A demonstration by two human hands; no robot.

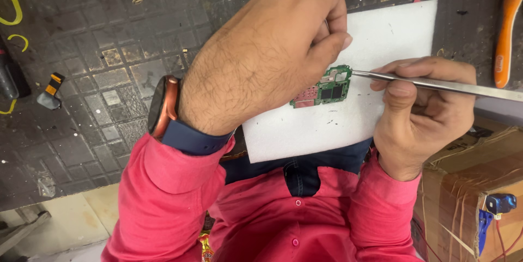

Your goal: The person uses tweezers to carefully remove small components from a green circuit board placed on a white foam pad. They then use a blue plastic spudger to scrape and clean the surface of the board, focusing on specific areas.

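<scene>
A small green circuit board (323, 89) with dark chips and a pinkish patch lies on a white pad (359, 115). My left hand (267, 55), with a watch on the wrist, presses down on the board from the left; its fingers are curled over the board's edge and hide part of it. My right hand (422, 112) grips thin metal tweezers (436, 83) that run in from the right. The tweezers' tip touches the board's upper right corner.
The pad lies on a dark, worn, grid-patterned work mat (103, 77). An orange-handled tool (508, 28) lies at the upper right. A taped cardboard box (474, 186) stands at the lower right. A small black and yellow part (52, 92) sits at the left.
</scene>
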